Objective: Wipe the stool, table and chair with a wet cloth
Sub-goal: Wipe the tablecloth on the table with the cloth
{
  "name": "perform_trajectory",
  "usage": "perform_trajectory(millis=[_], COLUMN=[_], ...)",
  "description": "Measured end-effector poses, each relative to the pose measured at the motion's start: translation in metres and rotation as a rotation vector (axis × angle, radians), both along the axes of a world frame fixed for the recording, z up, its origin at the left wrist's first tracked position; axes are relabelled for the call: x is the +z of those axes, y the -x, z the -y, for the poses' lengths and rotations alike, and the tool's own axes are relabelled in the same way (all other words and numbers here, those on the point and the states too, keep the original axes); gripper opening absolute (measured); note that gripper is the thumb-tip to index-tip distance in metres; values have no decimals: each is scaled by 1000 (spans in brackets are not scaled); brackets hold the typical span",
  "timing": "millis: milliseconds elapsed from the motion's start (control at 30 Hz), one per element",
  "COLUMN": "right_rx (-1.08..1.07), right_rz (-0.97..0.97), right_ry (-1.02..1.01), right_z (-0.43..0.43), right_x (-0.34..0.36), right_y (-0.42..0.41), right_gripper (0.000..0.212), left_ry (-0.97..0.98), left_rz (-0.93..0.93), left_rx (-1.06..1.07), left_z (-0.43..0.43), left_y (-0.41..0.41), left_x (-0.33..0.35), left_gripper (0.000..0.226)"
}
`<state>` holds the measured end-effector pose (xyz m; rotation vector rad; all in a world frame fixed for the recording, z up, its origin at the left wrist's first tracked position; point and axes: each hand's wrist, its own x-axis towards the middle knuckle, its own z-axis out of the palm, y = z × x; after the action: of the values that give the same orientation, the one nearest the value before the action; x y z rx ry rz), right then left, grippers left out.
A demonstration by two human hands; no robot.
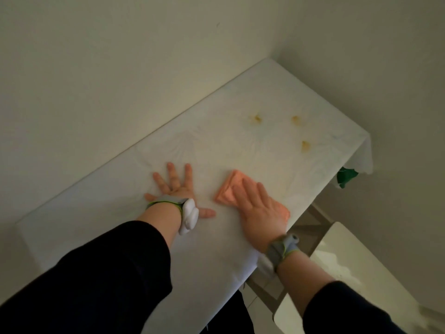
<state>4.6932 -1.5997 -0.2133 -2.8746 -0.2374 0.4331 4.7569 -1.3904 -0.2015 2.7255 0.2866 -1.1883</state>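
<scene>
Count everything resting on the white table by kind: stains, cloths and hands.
Yellow stains: 3
Orange cloth: 1
Hands lying flat: 2, the left hand on the tabletop and the right hand on the cloth
Total: 6

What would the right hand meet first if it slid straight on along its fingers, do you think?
Likely nothing but bare table until the wall; the right hand would pass left of the yellow stains.
</scene>
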Motion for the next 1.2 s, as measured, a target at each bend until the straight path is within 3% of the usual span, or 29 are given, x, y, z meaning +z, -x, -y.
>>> perform_trajectory(millis=[167, 300, 433, 533, 633, 833, 1000, 1067, 1200], right_rx=[-361, -360, -360, -329, -298, -150, 263, 148, -308], right_rz=[-64, -72, -120, -140, -145, -94, 6, 0, -14], right_ry=[89, 70, 49, 40, 4, -37, 44, 54, 33], right_z=[60, 51, 55, 56, 58, 74, 122, 142, 125], right_x=[9, 11, 18, 19, 18, 7, 6, 6, 8], right_y=[-55, -57, -59, -58, -58, -58, -79, -99, -123], right_gripper=[60, 60, 58, 60, 58, 56, 52, 52, 55], left_ry=[-1, 15, 23, 89, 139, 60, 36, 31, 24], left_rz=[13, 53, 224, 265, 197, 63, 2, 4, 19], left_rx=[4, 54, 149, 96, -64, -154, -149, -145, -137], left_z=[-2, 0, 18, 56, 90, 114, 115, 115, 114], left_y=[1, 3, 7, 4, -6, -26, -29, -29, -27], left_x=[0, -1, -1, 2, 5, 3, -1, -4, -8], left_gripper=[149, 138, 117, 115, 127, 142, 143, 143, 144])
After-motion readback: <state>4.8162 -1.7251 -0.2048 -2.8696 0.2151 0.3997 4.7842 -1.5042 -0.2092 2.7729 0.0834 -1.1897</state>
